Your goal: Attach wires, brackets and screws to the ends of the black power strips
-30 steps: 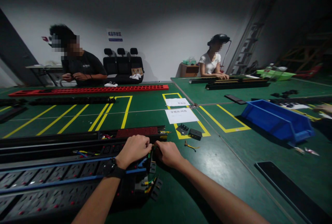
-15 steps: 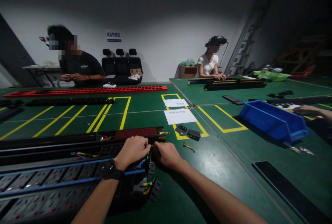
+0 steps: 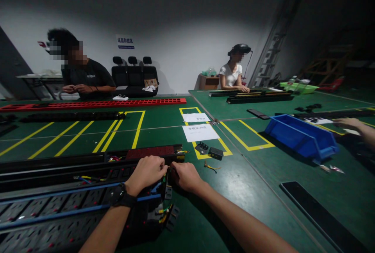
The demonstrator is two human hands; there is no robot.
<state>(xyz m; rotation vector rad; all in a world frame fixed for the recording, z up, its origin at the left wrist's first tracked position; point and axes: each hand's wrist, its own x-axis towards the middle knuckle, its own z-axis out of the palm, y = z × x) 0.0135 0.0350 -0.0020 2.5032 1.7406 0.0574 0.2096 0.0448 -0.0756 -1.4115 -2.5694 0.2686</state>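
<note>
Both hands work at the right end of several long black power strips (image 3: 70,201) with rows of sockets and red dots. My left hand (image 3: 148,173), a dark watch on its wrist, is closed, fingertips pinched over the strip end. Facing it, my right hand (image 3: 187,175) is also closed, its curled fingers almost meeting the left ones. What they pinch is too small to make out; a bit of green wire shows just below. Below the hands, small black end pieces (image 3: 172,218) hang out with yellow-green wires (image 3: 164,218). Behind lies another strip with a dark red section (image 3: 149,151).
Two small black parts (image 3: 216,153) and a short yellow wire piece (image 3: 211,167) lie right of the strips. Paper sheets (image 3: 199,133), a blue bin (image 3: 295,139) and a long dark phone-like slab (image 3: 316,214) are further off. Two people sit opposite; another person's hand (image 3: 348,123) is at right.
The whole view has shifted slightly, so things sit a little further left. My hands keep their pinch at the strip end with hardly any change.
</note>
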